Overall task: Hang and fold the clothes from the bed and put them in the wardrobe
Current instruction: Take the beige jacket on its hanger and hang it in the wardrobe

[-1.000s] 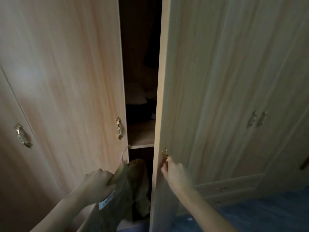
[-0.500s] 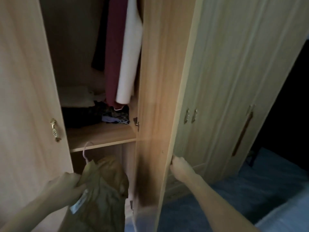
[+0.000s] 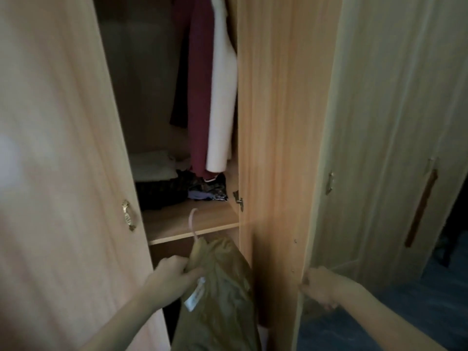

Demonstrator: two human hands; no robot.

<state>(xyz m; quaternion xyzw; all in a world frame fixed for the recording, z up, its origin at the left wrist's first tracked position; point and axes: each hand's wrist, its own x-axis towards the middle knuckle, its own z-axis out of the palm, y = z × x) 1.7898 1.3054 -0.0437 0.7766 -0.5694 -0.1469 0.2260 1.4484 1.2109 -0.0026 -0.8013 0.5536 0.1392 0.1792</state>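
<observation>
My left hand [image 3: 172, 277] grips an olive-green garment [image 3: 220, 295] near its top, with a white label showing below my fingers. A pale pink hanger hook [image 3: 193, 222] sticks up out of the garment, in front of the wardrobe shelf [image 3: 187, 224]. My right hand [image 3: 319, 287] holds the outer edge of the open wardrobe door [image 3: 276, 148], fingers curled round it. Inside the wardrobe hang a maroon garment [image 3: 200, 97] and a white one [image 3: 222, 110].
Folded light and dark clothes [image 3: 162, 181] lie on the shelf. The left door [image 3: 58, 173] with a brass handle [image 3: 127, 215] stands closed. More wardrobe doors [image 3: 385, 148] stand to the right, above a blue floor [image 3: 405, 312].
The right door swung from a narrow gap to wide open, and my right hand went from its handle to its edge. The garment on the hanger rose slightly toward the shelf.
</observation>
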